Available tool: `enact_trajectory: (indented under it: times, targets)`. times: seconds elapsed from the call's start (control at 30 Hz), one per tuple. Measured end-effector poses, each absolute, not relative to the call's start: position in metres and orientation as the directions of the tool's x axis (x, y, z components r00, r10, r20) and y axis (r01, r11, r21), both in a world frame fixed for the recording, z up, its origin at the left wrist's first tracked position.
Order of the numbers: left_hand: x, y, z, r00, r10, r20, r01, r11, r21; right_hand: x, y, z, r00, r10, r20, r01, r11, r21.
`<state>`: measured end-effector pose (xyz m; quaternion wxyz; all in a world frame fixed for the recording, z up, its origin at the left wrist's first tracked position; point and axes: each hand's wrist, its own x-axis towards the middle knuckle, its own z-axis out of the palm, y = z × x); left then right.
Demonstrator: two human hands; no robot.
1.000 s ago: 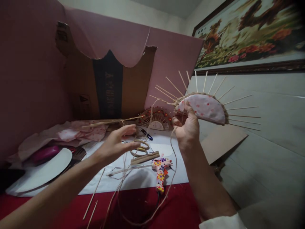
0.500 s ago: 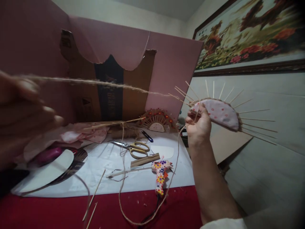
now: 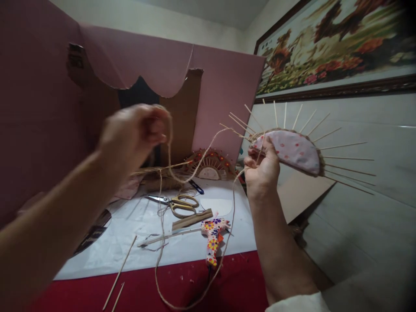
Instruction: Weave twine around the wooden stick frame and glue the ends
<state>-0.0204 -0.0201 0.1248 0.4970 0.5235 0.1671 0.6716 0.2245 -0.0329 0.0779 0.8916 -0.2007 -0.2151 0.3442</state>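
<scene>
My right hand (image 3: 264, 167) grips the left end of a half-round, fabric-covered piece (image 3: 289, 147), thumb on its dotted white face. Thin wooden sticks (image 3: 313, 121) fan out from its curved edge, which has twine along it. My left hand (image 3: 136, 128), slightly blurred, is raised left of it with fingers pinched on jute twine (image 3: 212, 141). From there the twine sags and runs up to the leftmost sticks. Another length of twine (image 3: 157, 277) hangs in a long loop from my right hand down past the table's front and back up.
Gold-handled scissors (image 3: 183, 204), a flowered glue gun (image 3: 212, 238), a cardboard strip (image 3: 191, 219) and dark blue snips (image 3: 196, 187) lie on the white sheet (image 3: 126, 255). A decorated half-round fan (image 3: 209, 167) stands behind. Loose sticks (image 3: 120, 273) lie in front. Cut cardboard (image 3: 185, 104) leans against a pink panel.
My left hand has moved from the far left in toward the middle. The twine it holds has gone from taut to slack. My right hand keeps its hold on the half-round piece.
</scene>
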Motion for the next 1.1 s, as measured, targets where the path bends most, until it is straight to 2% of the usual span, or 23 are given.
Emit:
enact_trajectory:
  times: [0.03,0.1,0.17,0.23,0.37,0.5,0.63,0.8,0.87,1.03,1.1]
  targets:
    - [-0.006,-0.014,0.126,0.122,0.851,0.511,-0.489,-0.396,0.777,0.224,-0.035,0.079,0.675,0.693,0.254,-0.527,0.693,-0.491]
    - [0.024,0.002,0.126,0.171,0.847,0.503,-0.506,-0.362,0.783,0.226,-0.04,0.08,0.679,0.68,0.276,-0.523,0.712,-0.468]
    - [0.05,0.018,0.12,0.117,0.813,0.57,-0.574,-0.413,0.707,0.228,-0.043,0.081,0.682,0.667,0.301,-0.507,0.727,-0.462]
    - [0.067,0.031,0.109,0.058,0.794,0.605,-0.539,-0.485,0.688,0.228,-0.045,0.082,0.689,0.65,0.321,-0.489,0.743,-0.456]
    - [0.07,0.042,0.07,0.139,0.863,0.486,-0.302,-0.43,0.851,0.215,-0.044,0.081,0.704,0.649,0.288,-0.495,0.739,-0.458]
    - [0.05,0.026,0.042,0.133,0.904,0.406,-0.145,-0.388,0.91,0.187,-0.034,0.069,0.656,0.72,0.226,-0.563,0.666,-0.488]
    - [0.036,-0.013,0.04,0.13,0.916,0.379,-0.179,-0.354,0.918,0.156,-0.027,0.05,0.569,0.806,0.16,-0.628,0.553,-0.548]
    - [0.029,-0.047,0.035,0.181,0.949,0.257,-0.25,-0.208,0.946,0.131,-0.032,0.034,0.456,0.881,0.124,-0.696,0.44,-0.568]
    - [0.027,-0.052,0.031,0.126,0.953,0.275,-0.277,-0.233,0.932,0.125,-0.035,0.03,0.435,0.894,0.111,-0.714,0.417,-0.563]
    - [0.023,-0.061,0.03,-0.02,0.872,0.49,-0.241,-0.479,0.844,0.116,-0.038,0.022,0.373,0.924,0.089,-0.744,0.355,-0.566]
    - [0.02,-0.061,0.031,-0.063,0.85,0.523,-0.231,-0.522,0.821,0.114,-0.038,0.02,0.353,0.933,0.064,-0.75,0.324,-0.577]
